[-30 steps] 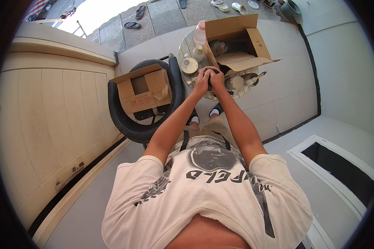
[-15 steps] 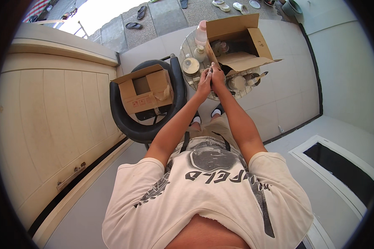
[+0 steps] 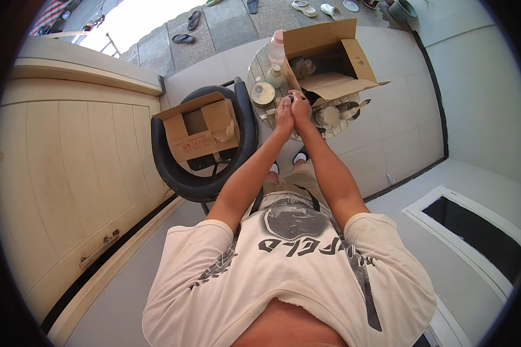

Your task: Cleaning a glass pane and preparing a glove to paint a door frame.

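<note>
My left hand (image 3: 283, 117) and my right hand (image 3: 300, 110) are pressed together above the near edge of a round slatted table (image 3: 256, 73). Their fingers are closed around something small and dark, mostly hidden. Just beyond them an open cardboard box (image 3: 362, 61) lies with its flaps spread, clear plastic or glass items inside. Left of my hands stand a round pale-topped tin (image 3: 263, 92), a white pump bottle (image 3: 274, 77) and a pink-capped bottle (image 3: 276, 48). To their right are a round whitish container (image 3: 329, 116) and a paintbrush (image 3: 356, 110).
A black chair (image 3: 163, 165) on the left carries a second open cardboard box (image 3: 192, 146). A wooden door (image 3: 69, 156) is farther left. Sandals (image 3: 184, 39) and white clogs (image 3: 304, 8) lie on the paving beyond. A pale wall (image 3: 474, 87) rises at right.
My hands stay together over the table's edge. The right hand's fingers have shifted and now bend over toward the left fingertips. The whole view has slid slightly.
</note>
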Tool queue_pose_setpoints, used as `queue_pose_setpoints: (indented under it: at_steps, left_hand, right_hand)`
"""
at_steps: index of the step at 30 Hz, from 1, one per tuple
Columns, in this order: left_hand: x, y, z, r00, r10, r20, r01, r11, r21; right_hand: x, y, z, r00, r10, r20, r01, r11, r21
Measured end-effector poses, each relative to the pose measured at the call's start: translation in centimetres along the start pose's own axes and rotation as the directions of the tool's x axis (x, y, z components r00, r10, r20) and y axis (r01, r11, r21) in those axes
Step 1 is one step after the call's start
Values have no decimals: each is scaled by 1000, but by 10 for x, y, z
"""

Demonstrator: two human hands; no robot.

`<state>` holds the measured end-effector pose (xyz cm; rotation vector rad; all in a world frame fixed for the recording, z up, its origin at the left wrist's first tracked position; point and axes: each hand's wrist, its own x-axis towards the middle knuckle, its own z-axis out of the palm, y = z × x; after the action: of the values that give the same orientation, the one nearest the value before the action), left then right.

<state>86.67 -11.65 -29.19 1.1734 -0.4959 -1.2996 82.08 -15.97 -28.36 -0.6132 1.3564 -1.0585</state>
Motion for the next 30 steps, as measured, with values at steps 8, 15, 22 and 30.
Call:
queue_pose_setpoints:
  at_steps: [8, 15, 22, 30]
  left_hand:
    - [-5, 5, 1, 986, 130, -109, -71, 899, 432]
    - [-1, 7, 7, 974, 166, -154, -106, 936, 336]
    - [1, 5, 2, 982, 93, -167, -28, 935, 355]
    - [1, 31, -25, 1000, 25, -16, -12, 832, 555]
  right_hand:
    - [-1, 2, -8, 989, -146, 22, 148, 978, -146]
    - [10, 11, -10, 996, -59, -59, 64, 994, 86]
    - [11, 16, -12, 997, 0, -83, 13, 988, 155]
    - [-29, -23, -17, 958, 124, 260, -230, 872, 432]
